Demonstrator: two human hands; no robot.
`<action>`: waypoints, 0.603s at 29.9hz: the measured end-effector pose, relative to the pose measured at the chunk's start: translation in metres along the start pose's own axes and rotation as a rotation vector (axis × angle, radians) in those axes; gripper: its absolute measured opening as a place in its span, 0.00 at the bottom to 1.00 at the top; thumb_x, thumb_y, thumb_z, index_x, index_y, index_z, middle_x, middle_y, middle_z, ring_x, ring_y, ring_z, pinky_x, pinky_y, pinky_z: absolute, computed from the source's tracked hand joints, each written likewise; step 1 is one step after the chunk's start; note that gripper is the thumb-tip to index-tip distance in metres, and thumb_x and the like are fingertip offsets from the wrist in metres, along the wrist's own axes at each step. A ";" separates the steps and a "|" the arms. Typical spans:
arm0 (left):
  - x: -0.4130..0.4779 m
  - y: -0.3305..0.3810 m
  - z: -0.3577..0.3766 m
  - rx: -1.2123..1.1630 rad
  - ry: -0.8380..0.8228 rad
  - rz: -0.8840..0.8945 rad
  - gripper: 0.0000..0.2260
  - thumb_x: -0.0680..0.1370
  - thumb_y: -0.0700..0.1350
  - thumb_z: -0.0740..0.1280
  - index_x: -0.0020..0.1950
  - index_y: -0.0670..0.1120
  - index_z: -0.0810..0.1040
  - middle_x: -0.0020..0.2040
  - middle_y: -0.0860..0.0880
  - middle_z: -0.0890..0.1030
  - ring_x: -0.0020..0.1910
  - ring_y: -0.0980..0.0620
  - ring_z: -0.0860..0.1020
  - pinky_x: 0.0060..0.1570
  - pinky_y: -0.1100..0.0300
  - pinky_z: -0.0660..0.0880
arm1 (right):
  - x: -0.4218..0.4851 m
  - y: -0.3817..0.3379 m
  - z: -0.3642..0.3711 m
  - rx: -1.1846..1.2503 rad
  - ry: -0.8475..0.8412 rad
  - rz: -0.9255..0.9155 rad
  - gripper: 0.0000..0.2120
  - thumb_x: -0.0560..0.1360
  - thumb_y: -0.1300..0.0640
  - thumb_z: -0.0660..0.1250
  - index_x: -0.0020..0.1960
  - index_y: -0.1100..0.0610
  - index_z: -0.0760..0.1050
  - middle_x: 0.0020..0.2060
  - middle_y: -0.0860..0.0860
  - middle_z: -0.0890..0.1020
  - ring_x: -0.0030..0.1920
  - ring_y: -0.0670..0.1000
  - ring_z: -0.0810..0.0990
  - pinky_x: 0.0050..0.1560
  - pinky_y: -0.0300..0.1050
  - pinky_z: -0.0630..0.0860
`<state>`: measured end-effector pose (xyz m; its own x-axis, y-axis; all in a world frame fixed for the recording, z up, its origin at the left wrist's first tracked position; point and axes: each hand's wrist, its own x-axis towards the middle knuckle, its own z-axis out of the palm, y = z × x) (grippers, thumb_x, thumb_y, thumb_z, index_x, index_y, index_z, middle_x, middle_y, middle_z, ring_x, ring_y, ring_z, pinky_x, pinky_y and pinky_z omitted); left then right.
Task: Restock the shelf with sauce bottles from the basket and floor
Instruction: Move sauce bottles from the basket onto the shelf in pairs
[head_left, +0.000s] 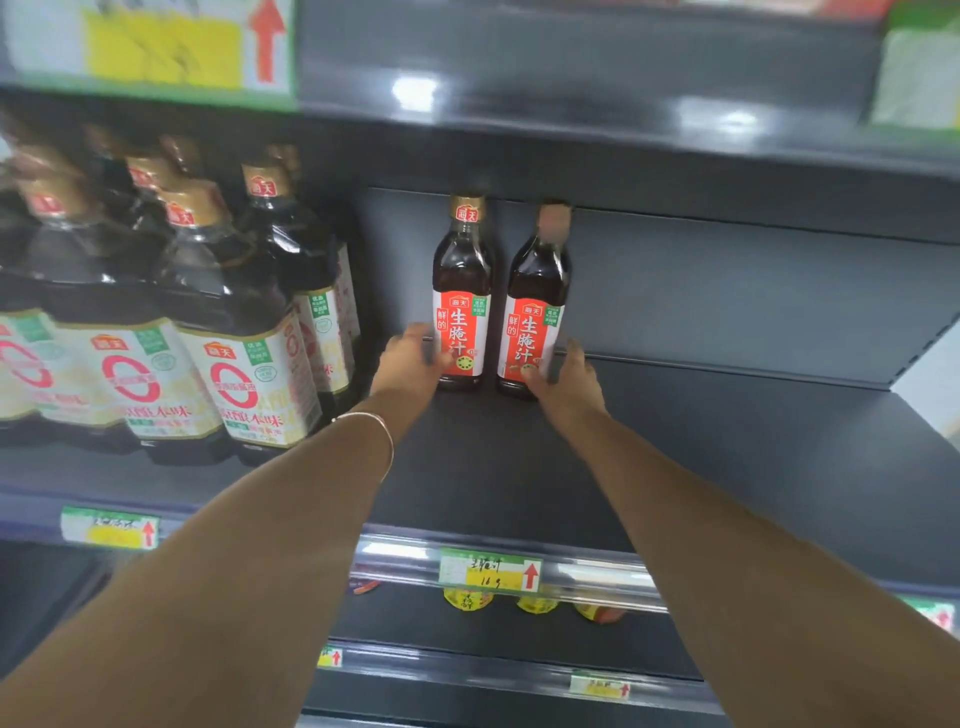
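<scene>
Two dark sauce bottles with red-and-white labels and gold caps stand upright side by side at the back of the dark shelf (727, 441). My left hand (413, 358) grips the lower part of the left bottle (462, 270). The base of the right bottle (537, 280) is held by my right hand (563, 376). The two bottles are almost touching. A thin bracelet sits on my left wrist.
Several large dark soy sauce jugs (228, 322) fill the shelf to the left. A green price tag (488, 569) hangs on the shelf's front rail. Yellow-capped bottles (467, 597) show on the shelf below. The upper shelf (571, 145) overhangs just above the bottle caps.
</scene>
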<state>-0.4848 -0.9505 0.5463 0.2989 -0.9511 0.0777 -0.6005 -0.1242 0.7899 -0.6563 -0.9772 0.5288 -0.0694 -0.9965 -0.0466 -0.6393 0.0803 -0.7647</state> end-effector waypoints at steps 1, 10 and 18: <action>-0.007 0.001 -0.007 0.124 -0.036 0.049 0.16 0.78 0.45 0.63 0.65 0.43 0.71 0.62 0.41 0.75 0.61 0.42 0.74 0.59 0.51 0.71 | -0.008 -0.007 -0.003 -0.030 0.007 -0.004 0.30 0.76 0.48 0.63 0.74 0.54 0.55 0.68 0.58 0.66 0.66 0.61 0.69 0.56 0.52 0.71; -0.104 -0.023 -0.097 0.891 -0.216 0.215 0.13 0.78 0.41 0.58 0.61 0.44 0.72 0.59 0.41 0.76 0.57 0.39 0.76 0.51 0.49 0.73 | -0.118 -0.077 -0.001 -0.761 -0.293 -0.460 0.12 0.78 0.54 0.59 0.58 0.57 0.72 0.58 0.57 0.75 0.59 0.61 0.74 0.57 0.54 0.74; -0.284 -0.105 -0.206 0.825 -0.098 -0.166 0.14 0.77 0.41 0.58 0.62 0.46 0.72 0.59 0.41 0.76 0.58 0.40 0.76 0.52 0.53 0.73 | -0.274 -0.097 0.067 -0.779 -0.444 -0.718 0.13 0.77 0.55 0.61 0.61 0.54 0.71 0.61 0.58 0.75 0.59 0.60 0.75 0.52 0.49 0.72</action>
<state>-0.3541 -0.6092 0.5663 0.3887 -0.9176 -0.0831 -0.9145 -0.3952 0.0860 -0.5240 -0.7130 0.5732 0.6799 -0.7262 -0.1013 -0.7332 -0.6712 -0.1090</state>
